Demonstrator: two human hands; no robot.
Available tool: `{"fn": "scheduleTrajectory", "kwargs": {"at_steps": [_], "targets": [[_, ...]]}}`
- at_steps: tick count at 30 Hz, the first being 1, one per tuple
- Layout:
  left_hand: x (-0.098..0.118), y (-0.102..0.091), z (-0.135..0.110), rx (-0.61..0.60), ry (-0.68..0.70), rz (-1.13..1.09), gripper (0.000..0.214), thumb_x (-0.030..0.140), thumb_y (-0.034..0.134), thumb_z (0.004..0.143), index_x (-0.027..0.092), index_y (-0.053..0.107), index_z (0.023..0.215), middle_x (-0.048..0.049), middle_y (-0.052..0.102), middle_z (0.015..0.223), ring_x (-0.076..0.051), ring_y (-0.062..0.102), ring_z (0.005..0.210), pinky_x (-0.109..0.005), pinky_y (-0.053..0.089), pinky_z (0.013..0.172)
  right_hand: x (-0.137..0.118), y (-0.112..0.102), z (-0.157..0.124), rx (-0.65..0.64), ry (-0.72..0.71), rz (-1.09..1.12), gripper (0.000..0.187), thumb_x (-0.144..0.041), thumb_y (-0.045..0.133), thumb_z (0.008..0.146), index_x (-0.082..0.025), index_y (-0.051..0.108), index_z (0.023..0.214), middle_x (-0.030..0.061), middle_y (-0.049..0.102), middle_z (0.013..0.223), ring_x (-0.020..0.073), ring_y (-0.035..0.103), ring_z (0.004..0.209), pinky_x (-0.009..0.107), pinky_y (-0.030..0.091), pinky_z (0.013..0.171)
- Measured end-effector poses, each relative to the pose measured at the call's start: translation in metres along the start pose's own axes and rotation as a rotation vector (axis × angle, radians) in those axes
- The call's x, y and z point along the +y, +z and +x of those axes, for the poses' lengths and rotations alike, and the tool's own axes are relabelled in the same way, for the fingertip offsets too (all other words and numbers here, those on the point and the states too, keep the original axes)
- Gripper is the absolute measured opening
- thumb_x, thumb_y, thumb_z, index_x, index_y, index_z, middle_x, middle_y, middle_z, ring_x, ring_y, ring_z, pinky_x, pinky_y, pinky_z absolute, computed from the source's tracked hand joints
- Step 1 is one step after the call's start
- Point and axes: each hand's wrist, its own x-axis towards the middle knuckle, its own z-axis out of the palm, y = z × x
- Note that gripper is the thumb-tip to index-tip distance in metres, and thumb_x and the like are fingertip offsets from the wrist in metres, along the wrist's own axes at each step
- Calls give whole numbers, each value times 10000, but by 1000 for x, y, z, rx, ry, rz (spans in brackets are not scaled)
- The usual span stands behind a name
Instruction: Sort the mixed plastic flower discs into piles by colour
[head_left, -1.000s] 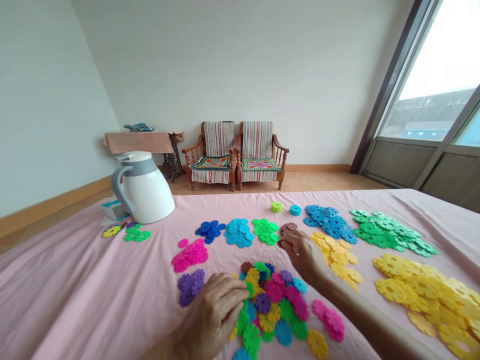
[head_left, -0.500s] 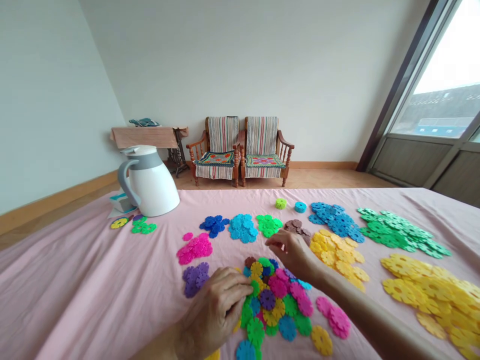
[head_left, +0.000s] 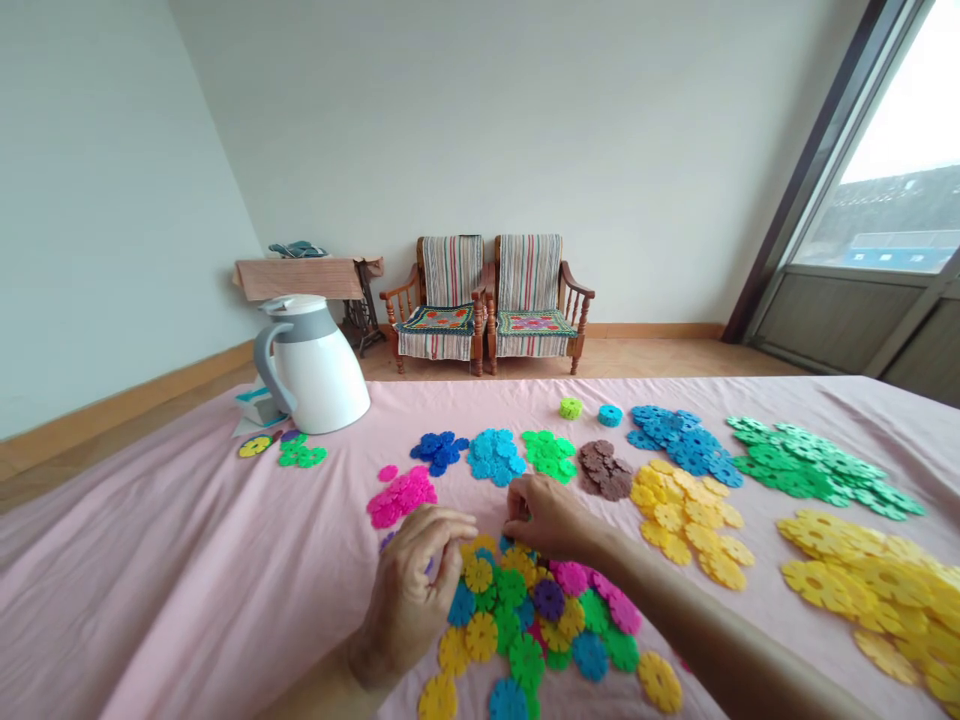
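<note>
My left hand point(head_left: 416, 580) hovers at the left side of a mixed heap of colourful flower-shaped plastic discs point(head_left: 513, 588). Its fingers curl toward the thumb; whatever sits between them, if anything, is hidden. Part of a purple disc pile point(head_left: 388, 541) shows behind this hand. Over the heap's far edge is my right hand point(head_left: 551, 518), fingers bent down and pinched together. A bit of green shows by its fingertips, but I cannot tell whether it is held. Nearby lie pink discs point(head_left: 403, 496), light blue discs point(head_left: 496, 457), green discs point(head_left: 549, 456) and brown discs point(head_left: 604, 470).
Dark blue discs point(head_left: 439, 452) lie farther back. On the right spread yellow discs point(head_left: 686, 515), blue discs point(head_left: 684, 442) and larger green discs point(head_left: 821, 467). Two short stacks, lime point(head_left: 571, 408) and blue point(head_left: 610, 415), stand behind. A white jug point(head_left: 322, 375) stands back left on the pink cloth point(head_left: 187, 560).
My right hand has moved left and nearer, from beside the brown discs to the heap's far edge. My left hand has drawn back leftward, uncovering yellow and blue discs. The view has shifted slightly.
</note>
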Motion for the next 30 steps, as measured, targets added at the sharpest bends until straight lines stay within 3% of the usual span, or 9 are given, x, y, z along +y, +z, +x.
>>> {"fn": "scheduleTrajectory", "kwargs": {"at_steps": [7,12,17,21,26,30], "targets": [[-4,2,-1,16,-39,-14,251,38,435,791,187,636,815,-31,678,807,-159,638,800,-277,521,734,-7,-2,-6,13,15,61,175,-223,683,611,-183,649,777,23,683,741,164,572,712,235,340,605],[-6,2,0,20,-64,-20,246,36,441,791,185,636,798,-26,678,792,-156,641,783,-281,517,746,-8,-1,-6,5,6,185,119,-149,677,586,-179,656,699,8,668,710,143,565,673,223,349,573],[-7,3,-1,11,-76,-47,237,37,441,791,181,629,772,-22,674,760,-151,636,757,-266,508,712,6,-7,-8,-5,4,380,33,-197,616,681,-176,639,669,-30,633,603,92,552,564,181,392,511],[-9,5,-2,-14,-88,-42,237,39,443,787,187,627,758,-17,678,746,-150,638,740,-268,502,726,38,-18,-12,125,67,447,110,-279,575,716,-178,604,685,-4,662,642,107,586,582,201,434,531],[-12,7,-4,-32,-105,-54,226,49,448,795,185,624,754,-18,677,750,-151,639,743,-262,497,714,95,-38,-22,418,253,383,114,-297,520,698,-198,548,648,23,650,596,149,589,537,252,428,507],[-13,7,-4,-38,-113,-53,223,54,447,799,184,623,758,-20,675,755,-154,639,751,-261,496,716,119,-54,-29,601,368,302,199,-341,493,720,-183,599,775,76,685,731,194,619,652,294,437,571]]}}
